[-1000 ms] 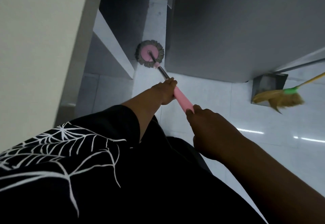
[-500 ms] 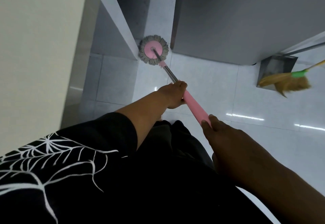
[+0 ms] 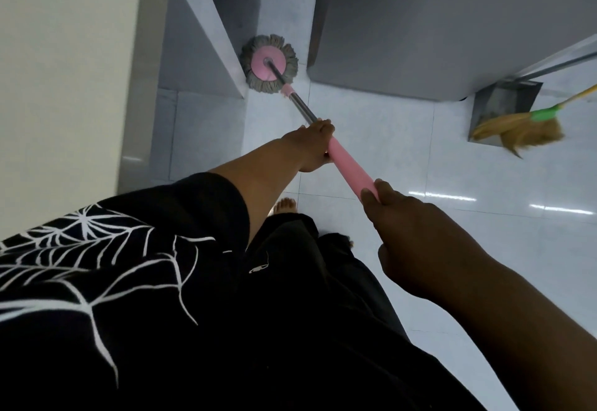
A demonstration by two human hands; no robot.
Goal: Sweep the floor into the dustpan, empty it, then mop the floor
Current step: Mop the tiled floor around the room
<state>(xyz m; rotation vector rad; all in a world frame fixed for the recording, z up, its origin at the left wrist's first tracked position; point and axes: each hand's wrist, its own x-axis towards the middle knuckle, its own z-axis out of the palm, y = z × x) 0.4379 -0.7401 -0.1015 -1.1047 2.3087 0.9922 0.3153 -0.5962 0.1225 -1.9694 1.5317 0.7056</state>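
My left hand [image 3: 315,145] reaches forward on a nearly straight arm, fingers curled round the mop [image 3: 350,170] where pink sleeve meets steel. My right hand [image 3: 416,233] grips the sleeve's near end. One mop, with the mop head [image 3: 269,68] flat on the floor [image 3: 484,265] beside a wall corner. Well to the right, one broom [image 3: 520,131] lies with its bristles over one dustpan [image 3: 504,100].

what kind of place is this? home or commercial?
Likely a home interior, though I can't be sure: glossy white tiled floor, a bare foot on it, a household spin mop pushed into a narrow gap beside a tall grey unit, with a straw broom and dustpan nearby.
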